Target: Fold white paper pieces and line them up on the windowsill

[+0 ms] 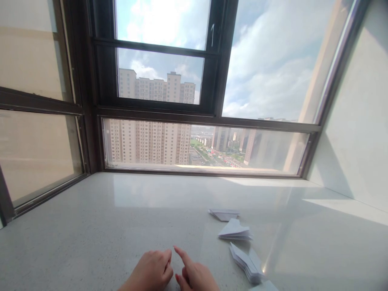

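Nearest the camera, at the bottom edge, are two bare hands, side by side with a narrow gap between them. The left hand (153, 270) is curled into a loose fist, knuckles up; nothing shows in it, though its palm side is hidden. The right hand (197, 275) has its index finger stretched forward and leftward, the tip just beside the left hand; the red-nailed thumb sits apart below it, and nothing is visible between the two.

Folded papers lie to the right of both hands, so the right hand is the nearer, but its index finger points away from them. They form a slanting row: a flat far piece (224, 215) with its long axis running left to right, a wedge-shaped piece (235, 230), a thick bent piece (247, 262) whose long axis slopes toward the camera and rightward, and a near piece (264, 286) cut off by the picture's edge. All are white, matt and sharply creased, with stacked layers showing along the edges of the wedge and the bent one.

Beneath them, the pale, speckled sill (75, 242) is smooth and glossy, mirroring light from the dark-framed window (157, 114).
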A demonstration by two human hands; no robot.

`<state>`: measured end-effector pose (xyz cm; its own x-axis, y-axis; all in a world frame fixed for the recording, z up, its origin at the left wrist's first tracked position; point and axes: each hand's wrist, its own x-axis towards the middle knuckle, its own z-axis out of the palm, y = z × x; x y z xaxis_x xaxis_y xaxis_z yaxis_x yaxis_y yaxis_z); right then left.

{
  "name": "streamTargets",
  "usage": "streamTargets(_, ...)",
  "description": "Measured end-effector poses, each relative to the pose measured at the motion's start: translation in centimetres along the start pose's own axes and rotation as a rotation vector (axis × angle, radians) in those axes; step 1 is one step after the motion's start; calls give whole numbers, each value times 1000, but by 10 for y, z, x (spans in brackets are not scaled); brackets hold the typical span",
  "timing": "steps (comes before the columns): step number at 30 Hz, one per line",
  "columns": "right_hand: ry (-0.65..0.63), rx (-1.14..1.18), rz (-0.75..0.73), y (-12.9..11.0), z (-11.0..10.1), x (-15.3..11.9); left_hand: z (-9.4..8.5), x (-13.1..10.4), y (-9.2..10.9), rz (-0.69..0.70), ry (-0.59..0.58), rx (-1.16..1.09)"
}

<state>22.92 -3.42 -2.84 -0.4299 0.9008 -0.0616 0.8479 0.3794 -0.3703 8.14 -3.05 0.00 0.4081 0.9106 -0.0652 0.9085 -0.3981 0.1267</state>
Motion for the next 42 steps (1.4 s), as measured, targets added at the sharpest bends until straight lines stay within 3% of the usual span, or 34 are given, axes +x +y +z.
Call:
streamTargets(6,-28,-19,19,-4,-4,-2,-4,-1,2,-1,-8,16)
streamTargets(17,30,-9,-42,-6,-5,-8,-9,-6,8,-22,8,27)
streamTargets(42,45,-14,-30,2,4,-3,-4,-3,4,-12,-8,19)
